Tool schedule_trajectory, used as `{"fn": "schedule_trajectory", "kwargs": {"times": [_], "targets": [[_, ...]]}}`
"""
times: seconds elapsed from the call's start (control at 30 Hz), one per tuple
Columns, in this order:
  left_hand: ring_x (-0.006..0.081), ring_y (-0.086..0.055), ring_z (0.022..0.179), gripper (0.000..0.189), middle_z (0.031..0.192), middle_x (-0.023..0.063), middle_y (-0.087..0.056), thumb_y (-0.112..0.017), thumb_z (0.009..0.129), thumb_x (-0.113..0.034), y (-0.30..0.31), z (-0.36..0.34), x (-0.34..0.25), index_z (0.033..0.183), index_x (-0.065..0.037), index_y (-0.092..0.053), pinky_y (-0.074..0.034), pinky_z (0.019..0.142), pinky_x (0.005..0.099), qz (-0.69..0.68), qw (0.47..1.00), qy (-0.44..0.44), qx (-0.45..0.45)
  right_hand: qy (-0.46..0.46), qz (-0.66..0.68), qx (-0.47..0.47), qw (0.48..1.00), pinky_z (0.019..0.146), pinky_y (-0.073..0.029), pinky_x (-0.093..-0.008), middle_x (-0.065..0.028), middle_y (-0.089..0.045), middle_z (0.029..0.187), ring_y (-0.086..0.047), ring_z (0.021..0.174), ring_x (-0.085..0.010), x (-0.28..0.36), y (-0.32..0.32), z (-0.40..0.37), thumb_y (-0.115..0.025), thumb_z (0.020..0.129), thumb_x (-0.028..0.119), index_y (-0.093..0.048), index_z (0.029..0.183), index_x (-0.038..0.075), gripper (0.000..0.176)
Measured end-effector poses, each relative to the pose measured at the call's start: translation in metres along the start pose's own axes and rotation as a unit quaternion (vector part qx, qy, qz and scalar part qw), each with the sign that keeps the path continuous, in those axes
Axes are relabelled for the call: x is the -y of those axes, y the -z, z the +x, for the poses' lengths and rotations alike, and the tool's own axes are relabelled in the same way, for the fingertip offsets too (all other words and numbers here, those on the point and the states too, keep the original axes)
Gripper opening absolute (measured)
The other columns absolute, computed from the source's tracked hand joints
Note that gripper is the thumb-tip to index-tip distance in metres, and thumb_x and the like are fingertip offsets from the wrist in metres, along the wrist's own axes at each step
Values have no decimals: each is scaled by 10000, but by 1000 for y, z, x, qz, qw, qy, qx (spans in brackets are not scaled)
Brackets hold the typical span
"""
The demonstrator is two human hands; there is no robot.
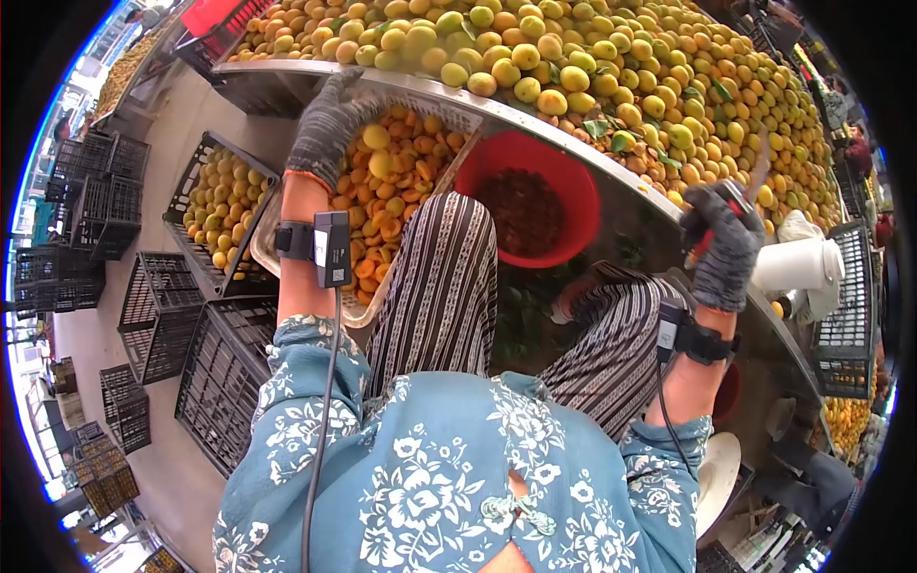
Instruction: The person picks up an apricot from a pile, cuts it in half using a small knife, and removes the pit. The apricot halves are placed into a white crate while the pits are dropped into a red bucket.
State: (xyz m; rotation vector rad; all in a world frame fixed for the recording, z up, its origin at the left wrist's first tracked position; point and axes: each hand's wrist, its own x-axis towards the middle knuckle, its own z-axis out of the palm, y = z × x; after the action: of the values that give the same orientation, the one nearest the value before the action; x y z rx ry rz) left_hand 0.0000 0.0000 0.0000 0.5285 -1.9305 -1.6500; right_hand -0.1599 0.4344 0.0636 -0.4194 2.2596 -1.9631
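Left hand (330,119) on crate rim (430,99), floor (181,115) beside

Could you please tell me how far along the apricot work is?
Done: the white crate is nearly full of cut apricots, and the red bucket holds pits. In hand: left hand grips the crate's rim, right hand holds a knife. Remaining: a large pile of whole apricots.

Grey-gloved left hand (330,119) rests at the rim of the white plastic crate (441,105) of halved orange apricots, upper centre. Grey-gloved right hand (723,244) grips a red-handled knife (738,198), right of frame.
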Motion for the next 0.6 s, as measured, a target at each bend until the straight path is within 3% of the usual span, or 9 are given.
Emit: {"fn": "schedule_trajectory", "kwargs": {"times": [0.07, 0.17, 0.3, 0.43, 0.53, 0.6], "targets": [[204, -634, 1027, 554, 1190, 144, -617, -753, 822, -212, -11, 0, -27, 1286, -11, -528, -539, 851, 295, -81, 994, 68, -8, 41, 64, -29, 997, 462, -414, -222, -58, -632, 713, -556, 507, -115, 6, 16, -6, -668, 850, 215, -650, 869, 21, 196], [185, -643, 946, 485, 1146, 137, -631, -749, 821, -161, 13, -43, -58, 1245, -12, -568, -543, 819, 302, -21, 998, 40, 34, 39, 120, -56, 990, 436, -409, -235, -46, -602, 667, -524, 487, -118, 21, 43, -71, -684, 862, 315, -618, 870, 40, 283], [185, -634, 948, 386, 1104, 123, -652, -698, 855, -183, 3, -80, -86, 1193, -20, -607, -534, 820, 295, 66, 990, 47, 118, 52, 152, -66, 985, 410, -405, -228, -27, -579, 658, -521, 482, -118, 36, 66, -126, -667, 884, 359, -562, 822, 111, 276], [222, -634, 976, 355, 1100, 106, -662, -675, 826, -162, 24, -91, -26, 1160, -50, -635, -528, 836, 295, 44, 992, 8, 117, 3, 134, -95, 986, 372, -361, -217, -3, -577, 657, -466, 434, -91, 30, 82, -173, -643, 902, 370, -565, 828, 152, 243], [249, -634, 998, 339, 1098, 93, -669, -658, 804, -146, 60, -61, 64, 1135, -72, -655, -523, 849, 296, 72, 990, -101, 63, -44, 173, -172, 969, 357, -328, -204, 9, -565, 649, -423, 416, -72, 37, 81, -204, -640, 910, 353, -573, 839, 155, 220], [267, -634, 1012, 334, 1096, 85, -674, -647, 789, -135, 88, -27, 129, 1118, -87, -669, -519, 857, 296, 206, 927, -313, 15, -46, 173, -158, 971, 353, -324, -199, 14, -556, 646, -419, 420, -66, 41, 82, -222, -643, 907, 350, -578, 840, 151, 220]]}}
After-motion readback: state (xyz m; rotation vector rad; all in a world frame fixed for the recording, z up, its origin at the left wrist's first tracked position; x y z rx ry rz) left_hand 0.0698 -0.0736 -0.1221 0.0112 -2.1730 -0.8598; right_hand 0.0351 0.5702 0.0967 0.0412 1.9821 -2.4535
